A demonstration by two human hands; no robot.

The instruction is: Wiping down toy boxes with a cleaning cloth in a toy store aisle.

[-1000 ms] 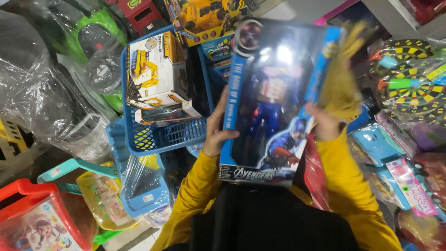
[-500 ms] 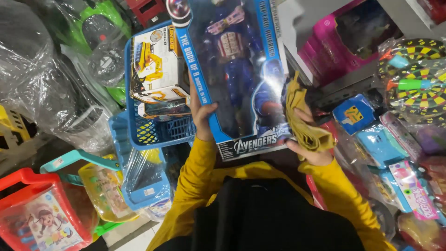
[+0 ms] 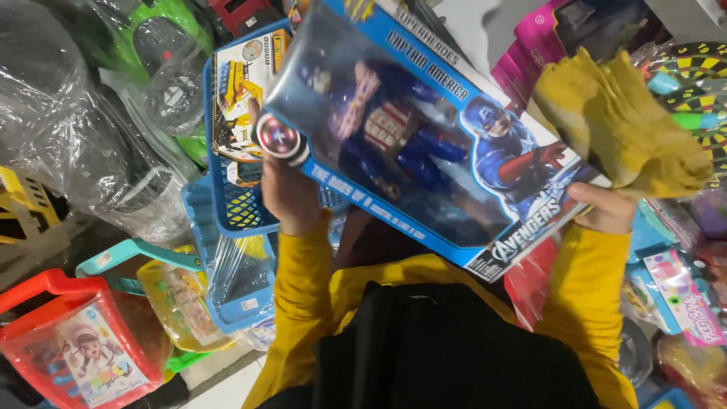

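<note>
Big blue toy box point(image 3: 424, 144) with an action figure inside, tilted, held up over the blue basket point(image 3: 235, 204). Left hand point(image 3: 288, 193) has fingers clamped on its lower edge; right hand point(image 3: 606, 208) grips the far corner, fingers also pinching a yellow cloth point(image 3: 621, 125).

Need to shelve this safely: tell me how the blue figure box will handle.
The blue figure box looks stiff yet light, since the left hand and right hand hold it by the edges. Its glossy clear window probably dents easily and feels slippery.
</note>
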